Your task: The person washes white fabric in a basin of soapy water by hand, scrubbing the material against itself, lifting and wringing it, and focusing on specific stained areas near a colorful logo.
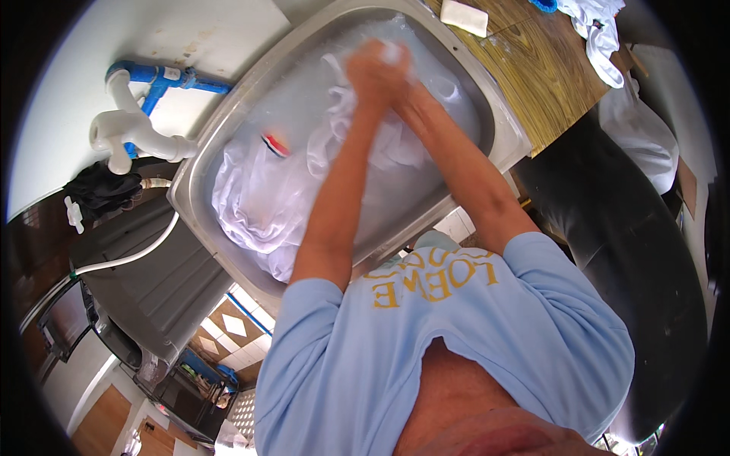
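Note:
My left hand (pixel 368 70) and my right hand (pixel 401 74) are pressed together over the far part of a metal sink basin (pixel 199 169). Both are closed, and motion blurs their fingers. A bit of white cloth (pixel 391 54) shows between them. Below my wrists, white wet garments (pixel 262 201) lie bunched in cloudy, soapy water (pixel 293 99), partly under the surface. A small patch with red, white and dark stripes (pixel 276 144) sits among the folds. My left forearm hides part of the cloth.
A white plastic tap (pixel 125 133) on blue pipe (pixel 156 78) stands left of the basin. At the upper right are a wood-patterned counter (pixel 544 72), a pale bar-shaped block (pixel 464 17) and white cloths (pixel 597 30). A large black rounded object (pixel 616 251) lies to the right.

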`<state>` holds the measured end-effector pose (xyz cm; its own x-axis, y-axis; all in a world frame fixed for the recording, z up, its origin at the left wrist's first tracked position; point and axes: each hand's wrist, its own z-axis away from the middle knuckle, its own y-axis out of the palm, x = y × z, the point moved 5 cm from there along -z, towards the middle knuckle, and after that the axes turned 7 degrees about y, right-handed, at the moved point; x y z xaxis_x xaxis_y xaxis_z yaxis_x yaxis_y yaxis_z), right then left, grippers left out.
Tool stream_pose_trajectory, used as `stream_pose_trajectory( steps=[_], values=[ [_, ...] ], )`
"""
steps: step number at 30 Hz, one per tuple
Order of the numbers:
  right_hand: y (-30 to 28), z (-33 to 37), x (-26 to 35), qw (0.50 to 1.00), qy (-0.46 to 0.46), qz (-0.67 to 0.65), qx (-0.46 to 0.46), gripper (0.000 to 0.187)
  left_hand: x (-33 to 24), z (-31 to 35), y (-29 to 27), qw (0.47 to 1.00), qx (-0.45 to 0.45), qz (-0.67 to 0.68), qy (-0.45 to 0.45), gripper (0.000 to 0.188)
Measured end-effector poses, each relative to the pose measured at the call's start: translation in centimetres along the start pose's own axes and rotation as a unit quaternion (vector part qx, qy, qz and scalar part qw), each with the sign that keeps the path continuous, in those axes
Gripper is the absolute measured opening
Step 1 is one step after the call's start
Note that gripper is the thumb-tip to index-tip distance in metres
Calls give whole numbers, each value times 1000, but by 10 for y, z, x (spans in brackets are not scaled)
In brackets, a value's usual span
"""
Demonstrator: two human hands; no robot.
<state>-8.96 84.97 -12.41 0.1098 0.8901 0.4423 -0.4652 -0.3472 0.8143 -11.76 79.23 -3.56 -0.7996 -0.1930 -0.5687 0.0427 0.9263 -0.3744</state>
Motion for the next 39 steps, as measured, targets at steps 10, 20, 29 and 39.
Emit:
stream_pose_trajectory(
  steps=[10, 20, 29, 39],
  values=[
    [4, 8, 16, 994, 32, 19, -103, 18, 20, 4, -10, 986, 51, 155, -15, 26],
    [8, 147, 66, 713, -92, 679, 146, 33, 47, 40, -162, 947, 170, 149, -229, 19],
    [6, 96, 62, 541, -129, 831, -9, 20, 95, 54, -133, 940, 215, -199, -176, 23],
    [-20, 110, 92, 886, -94, 444, -97, 16, 84, 80, -206, 850, -62, 265, -451, 42]
  ],
)
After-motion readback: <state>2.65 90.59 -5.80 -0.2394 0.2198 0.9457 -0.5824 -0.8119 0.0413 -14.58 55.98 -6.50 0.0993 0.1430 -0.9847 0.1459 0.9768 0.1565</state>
